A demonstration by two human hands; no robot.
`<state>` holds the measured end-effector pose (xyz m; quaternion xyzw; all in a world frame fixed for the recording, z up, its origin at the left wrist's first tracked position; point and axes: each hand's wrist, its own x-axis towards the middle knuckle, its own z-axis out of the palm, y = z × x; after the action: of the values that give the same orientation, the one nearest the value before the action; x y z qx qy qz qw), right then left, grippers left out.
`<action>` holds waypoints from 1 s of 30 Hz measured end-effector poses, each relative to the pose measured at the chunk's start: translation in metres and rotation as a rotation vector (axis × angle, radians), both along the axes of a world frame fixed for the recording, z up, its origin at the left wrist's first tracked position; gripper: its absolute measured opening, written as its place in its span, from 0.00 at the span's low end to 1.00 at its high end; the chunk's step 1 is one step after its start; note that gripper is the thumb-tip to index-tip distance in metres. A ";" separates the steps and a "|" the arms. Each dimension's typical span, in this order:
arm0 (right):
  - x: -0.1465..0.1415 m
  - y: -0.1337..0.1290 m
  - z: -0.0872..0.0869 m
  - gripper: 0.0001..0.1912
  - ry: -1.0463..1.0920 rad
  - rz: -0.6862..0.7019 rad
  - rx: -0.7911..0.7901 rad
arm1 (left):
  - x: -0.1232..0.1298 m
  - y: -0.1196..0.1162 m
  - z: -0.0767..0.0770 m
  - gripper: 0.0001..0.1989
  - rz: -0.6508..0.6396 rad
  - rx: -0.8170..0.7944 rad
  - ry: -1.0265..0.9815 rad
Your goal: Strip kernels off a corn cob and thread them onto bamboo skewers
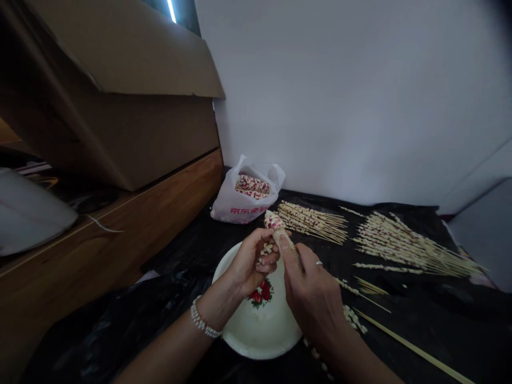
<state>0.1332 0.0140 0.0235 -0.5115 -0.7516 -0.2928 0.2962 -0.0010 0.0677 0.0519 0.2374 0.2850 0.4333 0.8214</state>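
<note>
Corn (273, 220) tilts, gripped by curled right hand (314, 290) and left hand (248, 264), which cups kernels (267, 248).

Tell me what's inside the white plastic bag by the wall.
The white plastic bag has at least two ears of corn at its opening, pale with purple-red kernels. Anything deeper is hidden by them and the bag's printed front.
</note>
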 end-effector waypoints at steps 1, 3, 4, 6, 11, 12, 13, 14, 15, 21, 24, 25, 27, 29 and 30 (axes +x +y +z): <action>0.000 0.000 0.000 0.21 -0.008 0.000 0.001 | 0.000 0.000 0.000 0.11 -0.001 0.000 -0.002; 0.000 0.000 0.000 0.20 -0.020 -0.002 0.011 | 0.001 0.001 -0.001 0.12 -0.004 -0.007 -0.014; -0.001 -0.001 0.000 0.20 -0.025 -0.003 0.019 | 0.001 0.001 -0.001 0.12 -0.007 -0.012 -0.020; -0.001 -0.001 0.000 0.20 -0.032 -0.003 0.034 | 0.002 0.001 0.000 0.13 -0.012 -0.023 -0.026; -0.001 -0.001 0.001 0.20 -0.056 0.000 0.031 | 0.003 0.000 0.002 0.13 -0.004 -0.042 -0.012; -0.001 -0.001 0.001 0.21 -0.061 -0.002 0.027 | 0.004 0.000 0.003 0.13 0.001 -0.045 -0.009; -0.001 -0.001 0.001 0.21 -0.067 -0.002 0.024 | 0.004 0.000 0.003 0.12 0.008 -0.048 -0.008; -0.001 -0.002 0.001 0.21 -0.074 -0.001 0.024 | 0.004 0.000 0.004 0.12 0.015 -0.053 -0.010; -0.001 -0.002 0.001 0.21 -0.081 0.000 0.025 | 0.005 -0.001 0.004 0.11 0.025 -0.059 -0.012; -0.003 -0.004 0.001 0.20 -0.087 -0.006 0.037 | 0.008 -0.003 0.003 0.02 0.035 -0.124 -0.041; -0.003 -0.004 0.002 0.20 -0.076 -0.018 0.037 | 0.008 -0.004 0.002 0.02 0.013 -0.102 -0.043; -0.003 -0.004 0.003 0.20 -0.073 -0.019 0.037 | 0.007 -0.004 0.002 0.02 0.010 -0.094 -0.047; -0.002 -0.004 0.004 0.20 -0.065 -0.017 0.036 | 0.006 -0.004 0.002 0.02 0.015 -0.084 -0.059; -0.002 -0.004 0.004 0.20 -0.064 -0.011 0.033 | 0.005 -0.004 0.003 0.07 0.029 -0.071 -0.057; -0.002 -0.004 0.003 0.20 -0.066 -0.010 0.032 | 0.005 -0.004 0.004 0.09 0.036 -0.060 -0.049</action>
<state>0.1315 0.0102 0.0268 -0.5004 -0.7537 -0.3230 0.2779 0.0039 0.0642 0.0555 0.1967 0.2817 0.4448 0.8271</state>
